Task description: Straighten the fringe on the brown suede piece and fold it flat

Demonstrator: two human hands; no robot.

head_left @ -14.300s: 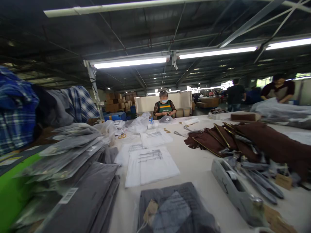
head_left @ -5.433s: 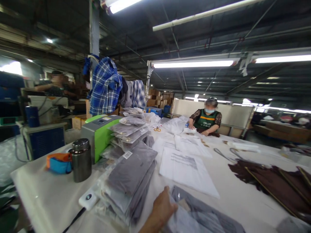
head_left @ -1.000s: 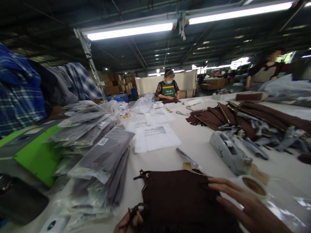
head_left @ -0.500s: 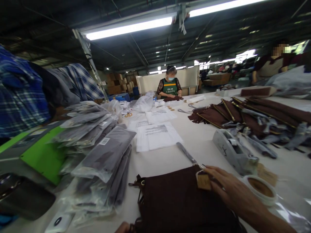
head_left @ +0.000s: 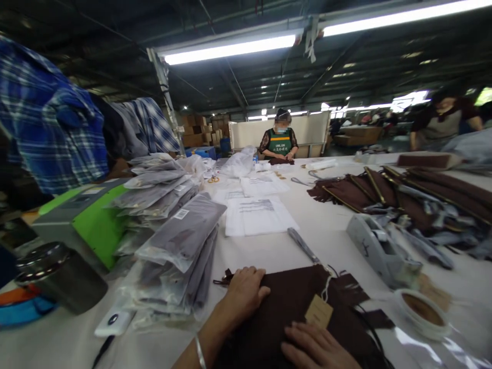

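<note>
A dark brown bag (head_left: 284,287) lies flat on the table in front of me. My left hand (head_left: 246,294) rests on its upper left part, thumb apart from the fingers. Lower down, my right hand (head_left: 319,346) lies on the bag with its fingers stretched out, just below a tan paper tag (head_left: 319,311) on a white string. From the bag's upper right corner extends a grey-wrapped strap (head_left: 302,245). Dark fringe pieces and a thin cord show along its right side.
Grey garments in clear bags (head_left: 184,225) are stacked left, beside a green-grey box (head_left: 96,220) and dark flask (head_left: 63,277). Right are a tape dispenser (head_left: 378,251), a round tub (head_left: 423,312) and brown bags with gold zippers (head_left: 361,189). Across the table, a co-worker (head_left: 280,138) handles brown material.
My left hand has come up from the bottom edge onto the bag. My right hand has moved off the tag, down and left. The view has swung slightly left.
</note>
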